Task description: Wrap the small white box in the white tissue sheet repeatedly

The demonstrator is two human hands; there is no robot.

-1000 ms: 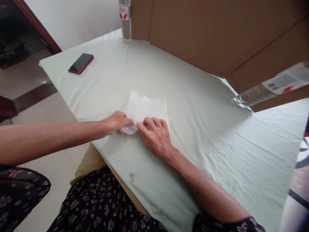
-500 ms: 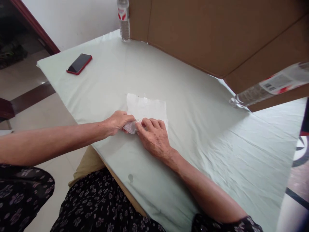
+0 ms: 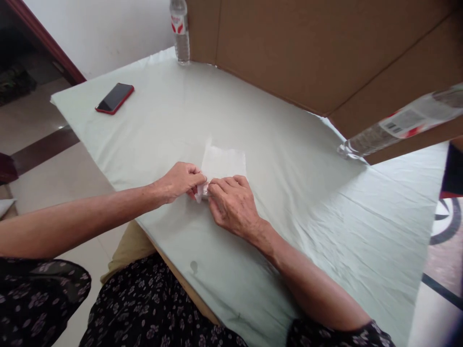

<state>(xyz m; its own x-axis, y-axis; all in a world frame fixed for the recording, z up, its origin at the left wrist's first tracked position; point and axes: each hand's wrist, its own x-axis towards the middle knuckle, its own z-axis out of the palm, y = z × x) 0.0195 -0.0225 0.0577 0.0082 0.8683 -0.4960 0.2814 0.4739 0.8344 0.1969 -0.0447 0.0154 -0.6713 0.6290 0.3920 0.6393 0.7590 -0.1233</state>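
A thin white sheet point(image 3: 224, 161), soft like tissue or foam wrap, lies on the table with its far part flat. My left hand point(image 3: 184, 179) is closed and pinches the sheet's near left edge between thumb and fingers. Just right of it, my right hand point(image 3: 233, 202) is curled over the near edge, its bent fingertips pressed onto the sheet. Between the fingertips of both hands shows a small crumpled, shiny, pinkish-white bundle point(image 3: 205, 189). The fingers cover most of it, so what is inside cannot be made out.
A pale green cloth point(image 3: 155, 130) covers the table. At the far left lies a phone point(image 3: 115, 99) in a red case. One water bottle point(image 3: 181, 38) stands beside a large cardboard panel point(image 3: 282, 53); another bottle point(image 3: 398, 126) leans against the panel at right.
The sheet's near left part, which stuck out between the hands, is now folded into a small bundle. The sheet's visible area has narrowed, and my left hand has moved slightly right.
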